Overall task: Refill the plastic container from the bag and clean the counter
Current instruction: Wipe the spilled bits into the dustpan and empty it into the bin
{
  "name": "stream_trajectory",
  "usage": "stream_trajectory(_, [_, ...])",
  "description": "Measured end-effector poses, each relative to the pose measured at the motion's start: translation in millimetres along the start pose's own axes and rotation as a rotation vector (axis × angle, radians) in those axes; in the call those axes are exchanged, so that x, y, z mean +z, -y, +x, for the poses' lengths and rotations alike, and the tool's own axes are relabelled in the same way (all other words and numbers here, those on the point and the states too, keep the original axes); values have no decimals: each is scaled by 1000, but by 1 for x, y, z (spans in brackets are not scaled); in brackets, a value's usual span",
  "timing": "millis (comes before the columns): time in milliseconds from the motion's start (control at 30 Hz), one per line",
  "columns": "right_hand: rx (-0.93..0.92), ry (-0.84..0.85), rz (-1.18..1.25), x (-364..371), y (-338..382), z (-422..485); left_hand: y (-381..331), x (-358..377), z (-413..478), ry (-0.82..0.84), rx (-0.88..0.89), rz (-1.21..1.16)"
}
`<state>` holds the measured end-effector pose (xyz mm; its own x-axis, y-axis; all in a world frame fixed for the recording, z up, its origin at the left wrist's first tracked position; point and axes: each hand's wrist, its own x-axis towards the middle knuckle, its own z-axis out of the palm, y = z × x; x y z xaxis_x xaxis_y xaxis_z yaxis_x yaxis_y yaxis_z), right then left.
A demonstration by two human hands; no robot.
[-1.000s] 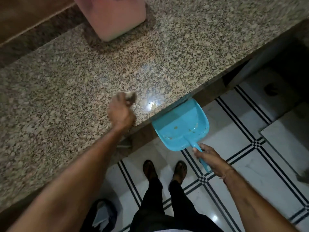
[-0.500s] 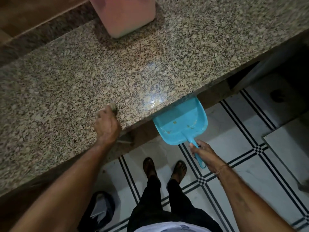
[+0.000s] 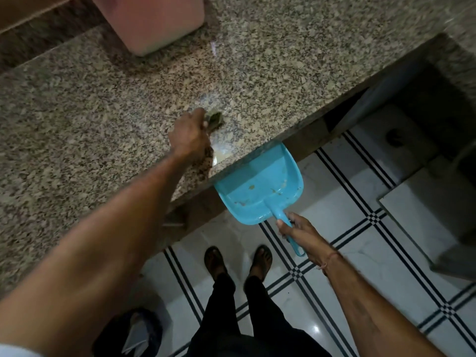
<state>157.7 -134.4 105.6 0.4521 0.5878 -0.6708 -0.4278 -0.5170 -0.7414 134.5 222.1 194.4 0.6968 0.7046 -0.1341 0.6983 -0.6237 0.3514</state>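
My left hand (image 3: 189,136) rests on the speckled granite counter (image 3: 77,119), closed around a small wad of cloth (image 3: 215,119) near the front edge. My right hand (image 3: 301,233) grips the handle of a blue dustpan (image 3: 257,189), whose open mouth is tucked just under the counter's edge. A few crumbs lie in the pan. A pink plastic container (image 3: 154,21) stands at the back of the counter, its top cut off by the frame.
Below the counter is a white tiled floor (image 3: 334,202) with dark double lines. My feet in sandals (image 3: 237,261) stand close to the counter. A dark bag or bin (image 3: 136,331) sits on the floor at lower left. A dark recess opens at right.
My left hand has slid the cloth rightward along the counter toward the spot above the dustpan. The dustpan stays held at the counter's edge.
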Motion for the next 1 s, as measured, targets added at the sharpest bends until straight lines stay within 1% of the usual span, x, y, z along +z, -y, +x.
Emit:
stream_trajectory(100, [-7,-11,8,-1,2,1,9,-1,-9,103,215,41])
stream_trajectory(167, [-21,-10,17,3,4,2,14,1,-27,108,340,36])
stream_trajectory(200, [-19,-7,19,7,5,2,17,3,-36,105,366,30])
stream_trajectory(400, [66,9,-7,37,14,6,6,24,-77,57,324,53])
stream_trajectory(533, [124,26,-11,60,14,4,-12,24,-79,48,226,96])
stream_trajectory(667, [154,58,-22,85,25,-5,-17,23,-80,28,191,65])
stream_trajectory(767, [145,66,30,96,33,-9,-15,32,-101,-43,249,86])
stream_trajectory(833, [140,60,34,97,36,-9,-15,37,-116,-47,296,107])
stream_trajectory(933, [130,57,20,90,34,-9,-7,28,-108,-56,266,18])
stream_trajectory(1000, [128,58,5,86,31,-8,3,22,-85,-23,228,-37])
